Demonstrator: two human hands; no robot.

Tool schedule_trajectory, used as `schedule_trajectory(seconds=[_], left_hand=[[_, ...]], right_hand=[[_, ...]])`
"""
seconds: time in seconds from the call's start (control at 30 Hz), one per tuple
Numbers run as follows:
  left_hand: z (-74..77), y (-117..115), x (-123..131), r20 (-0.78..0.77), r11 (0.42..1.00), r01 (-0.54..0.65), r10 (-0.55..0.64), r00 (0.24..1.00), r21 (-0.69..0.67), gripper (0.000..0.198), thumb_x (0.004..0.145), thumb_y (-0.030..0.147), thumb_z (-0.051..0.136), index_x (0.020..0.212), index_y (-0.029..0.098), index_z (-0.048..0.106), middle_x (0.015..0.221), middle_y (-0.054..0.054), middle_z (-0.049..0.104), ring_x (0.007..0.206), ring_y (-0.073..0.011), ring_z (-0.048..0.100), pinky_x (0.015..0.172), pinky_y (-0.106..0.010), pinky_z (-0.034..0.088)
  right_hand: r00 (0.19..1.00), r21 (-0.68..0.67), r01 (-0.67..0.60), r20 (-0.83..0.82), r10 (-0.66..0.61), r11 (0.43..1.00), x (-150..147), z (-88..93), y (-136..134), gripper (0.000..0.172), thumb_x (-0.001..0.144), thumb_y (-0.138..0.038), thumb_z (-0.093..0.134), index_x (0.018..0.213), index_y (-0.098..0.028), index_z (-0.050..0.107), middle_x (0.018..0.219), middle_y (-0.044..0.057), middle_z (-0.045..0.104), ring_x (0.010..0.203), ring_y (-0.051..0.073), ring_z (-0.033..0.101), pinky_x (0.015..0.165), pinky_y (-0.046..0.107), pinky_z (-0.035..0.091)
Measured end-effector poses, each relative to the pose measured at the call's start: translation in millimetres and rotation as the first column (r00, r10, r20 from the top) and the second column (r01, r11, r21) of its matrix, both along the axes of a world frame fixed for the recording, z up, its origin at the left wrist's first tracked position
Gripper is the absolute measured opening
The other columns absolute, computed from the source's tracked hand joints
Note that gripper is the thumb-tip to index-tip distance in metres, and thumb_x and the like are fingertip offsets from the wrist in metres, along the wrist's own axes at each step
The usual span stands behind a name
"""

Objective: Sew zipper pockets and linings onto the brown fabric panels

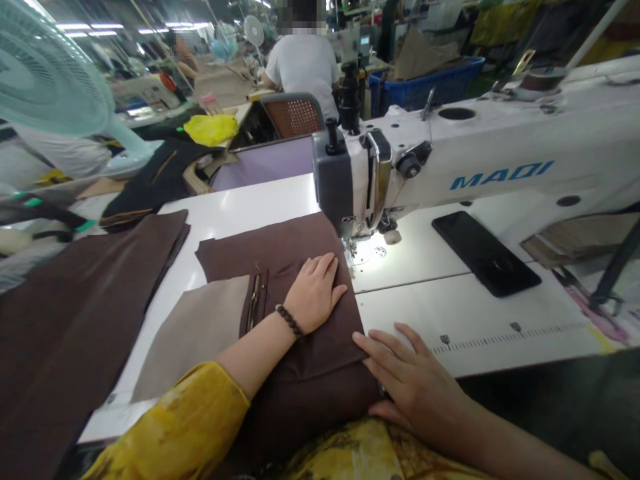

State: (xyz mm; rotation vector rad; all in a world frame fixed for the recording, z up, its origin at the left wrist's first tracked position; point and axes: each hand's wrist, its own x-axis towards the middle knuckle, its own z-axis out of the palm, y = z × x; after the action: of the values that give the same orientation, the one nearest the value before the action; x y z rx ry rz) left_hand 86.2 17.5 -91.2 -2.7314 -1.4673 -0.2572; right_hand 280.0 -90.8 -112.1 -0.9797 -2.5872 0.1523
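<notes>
A dark brown fabric piece (270, 243) lies on the white sewing table, its right edge beside the needle area of the sewing machine (360, 180). Set into it is a brass-toothed zipper (255, 301), with a beige fabric panel (195, 333) on its left. My left hand (314, 293) rests flat on the brown fabric, fingers stretched toward the presser foot. My right hand (405, 367) lies with fingers spread at the fabric's right edge, its fingertips touching it near the table's front. The thumb is partly hidden by the fabric edge.
A black phone (485, 253) lies right of the needle. Pink-handled scissors (595, 307) and folded beige fabric (590, 237) sit at the far right. More brown fabric (90, 287) drapes over the left side. A fan (50, 73) stands upper left; a seated person (303, 67) is ahead.
</notes>
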Motion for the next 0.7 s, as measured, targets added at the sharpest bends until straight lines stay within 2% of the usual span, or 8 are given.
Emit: schedule_trajectory(seconds=[0.13,0.3,0.53,0.6,0.7], left_hand=[[-6.5,-3,-1,0.014,0.999,-0.029,0.029,0.999,-0.024,0.047,0.087,0.032,0.042,0.123,0.003,0.039,0.130,-0.015,0.038,0.121,-0.0276,0.031,0.103,-0.043,0.027],[-6.4,-3,0,0.018,0.999,-0.034,0.035,0.999,-0.041,0.047,0.086,0.032,0.044,0.123,0.003,0.039,0.129,-0.015,0.039,0.121,-0.0273,0.032,0.103,-0.043,0.027],[-7.9,-2,-2,0.031,0.999,-0.036,0.037,0.999,-0.033,0.047,0.087,0.032,0.042,0.123,0.003,0.039,0.129,-0.015,0.039,0.121,-0.0273,0.032,0.103,-0.044,0.027],[-7.9,-3,-1,0.032,0.999,-0.036,0.037,0.999,-0.034,0.047,0.087,0.032,0.042,0.123,0.003,0.039,0.129,-0.015,0.039,0.121,-0.0275,0.032,0.103,-0.044,0.027],[-8.0,-4,0,0.034,0.999,-0.036,0.037,0.999,-0.030,0.047,0.087,0.032,0.042,0.123,0.003,0.039,0.130,-0.015,0.039,0.121,-0.0275,0.032,0.103,-0.044,0.026]], right_hand=[[1.000,0.033,-0.029,0.002,0.029,0.999,3,3.2,-2,0.040,0.079,-0.048,0.052,0.102,-0.015,0.056,0.133,0.006,0.040,0.117,0.022,0.037,0.105,0.041,0.007],[0.994,0.095,-0.075,-0.076,0.082,0.993,17,5.3,-11,0.036,0.086,-0.036,0.047,0.108,-0.009,0.055,0.118,0.008,0.055,0.111,0.021,0.044,0.104,0.040,0.016],[0.982,0.134,-0.080,-0.158,0.101,0.988,20,15.1,-18,0.024,0.083,-0.027,0.053,0.095,-0.008,0.060,0.100,0.007,0.063,0.099,0.019,0.052,0.102,0.039,0.025],[0.987,0.141,-0.082,-0.126,0.100,0.987,17,17.8,-16,0.023,0.084,-0.027,0.052,0.095,-0.010,0.061,0.105,0.006,0.062,0.101,0.019,0.051,0.103,0.039,0.022],[0.994,0.137,-0.102,-0.032,0.107,0.985,10,14.9,-12,0.028,0.086,-0.030,0.048,0.107,-0.014,0.057,0.121,0.005,0.053,0.110,0.020,0.045,0.106,0.042,0.013]])
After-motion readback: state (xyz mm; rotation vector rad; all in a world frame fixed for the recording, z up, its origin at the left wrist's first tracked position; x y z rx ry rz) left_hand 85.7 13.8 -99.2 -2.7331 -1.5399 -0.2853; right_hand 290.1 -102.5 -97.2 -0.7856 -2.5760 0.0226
